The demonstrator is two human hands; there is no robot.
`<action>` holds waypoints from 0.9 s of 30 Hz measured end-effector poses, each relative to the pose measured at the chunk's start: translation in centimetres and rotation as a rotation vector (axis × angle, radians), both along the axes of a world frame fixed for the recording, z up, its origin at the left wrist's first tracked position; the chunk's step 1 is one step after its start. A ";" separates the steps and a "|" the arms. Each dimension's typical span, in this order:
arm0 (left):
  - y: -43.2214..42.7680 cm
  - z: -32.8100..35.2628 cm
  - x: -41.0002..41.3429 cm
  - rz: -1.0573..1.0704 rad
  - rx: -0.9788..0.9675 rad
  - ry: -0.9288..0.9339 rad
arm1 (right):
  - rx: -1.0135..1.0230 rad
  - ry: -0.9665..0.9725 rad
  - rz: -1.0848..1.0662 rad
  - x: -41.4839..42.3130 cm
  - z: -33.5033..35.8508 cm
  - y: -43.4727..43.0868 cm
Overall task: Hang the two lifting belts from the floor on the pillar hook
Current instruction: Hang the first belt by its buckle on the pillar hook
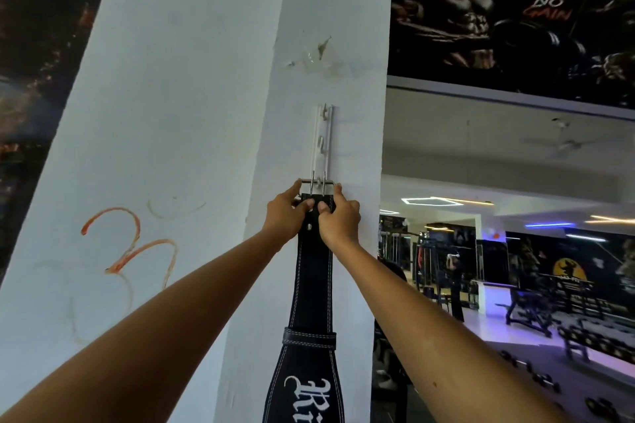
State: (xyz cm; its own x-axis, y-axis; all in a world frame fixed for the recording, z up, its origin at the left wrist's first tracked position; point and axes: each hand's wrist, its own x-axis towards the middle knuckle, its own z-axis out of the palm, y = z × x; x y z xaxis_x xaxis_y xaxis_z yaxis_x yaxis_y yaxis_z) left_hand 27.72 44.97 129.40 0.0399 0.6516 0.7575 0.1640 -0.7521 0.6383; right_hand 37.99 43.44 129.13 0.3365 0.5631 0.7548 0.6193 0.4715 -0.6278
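- A gym, folks: dark mural (508,10) with "NO PAIN NO GAIN" lettering high to the right of the fingers, benches and dumbbells (536,312) on the floor far below and to the right of them.
- Dead centre, the big white pillar (192,113) fills the view, an orange scrawl (127,244) on its face down to the left of the fingers.
- Both bare arms are stretched up at the pillar's corner face, hands side by side at the same height.
- The black lifting belt (314,288) drops straight down from between the two hands, flat against the pillar, white stitching along its edges, a loop keeper lower down and white gothic lettering at the bottom edge of the view.
- Left hand (285,213) is clenched on the left side of the belt's top end, thumb pressed across the front of the strap.
- Right hand (338,216) grips the right side the same way, thumb on the strap front, thumbs nearly meeting.
- Just above the fingertips sits the metal buckle (318,186), its two prongs pointing up.
- The pillar hook rail (323,137), a slim white strip with small metal hooks, runs upward from right above the buckle; whether the buckle is caught on its lowest hook, I cannot tell.
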 end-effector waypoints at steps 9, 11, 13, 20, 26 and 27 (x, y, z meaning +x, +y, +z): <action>-1.3 -3.8 0.1 0.153 0.110 0.150 | 0.000 -0.129 -0.091 -0.5 -4.1 -2.4; -1.8 -6.4 -0.6 0.243 0.157 0.212 | 0.056 -0.162 -0.089 -1.1 -6.7 -3.6; -2.8 -9.8 -1.5 0.273 0.200 0.243 | 0.101 -0.174 -0.069 -1.7 -9.8 -4.9; -7.2 -26.3 -4.7 0.337 0.008 0.283 | 0.061 -0.218 -0.001 -4.2 -23.0 -8.9; -10.6 -39.9 -7.1 0.308 -0.338 0.349 | -0.093 -0.107 0.061 -5.9 -36.9 -11.9; -11.1 -42.0 -7.4 0.300 -0.383 0.386 | -0.155 -0.081 0.075 -6.1 -39.2 -12.5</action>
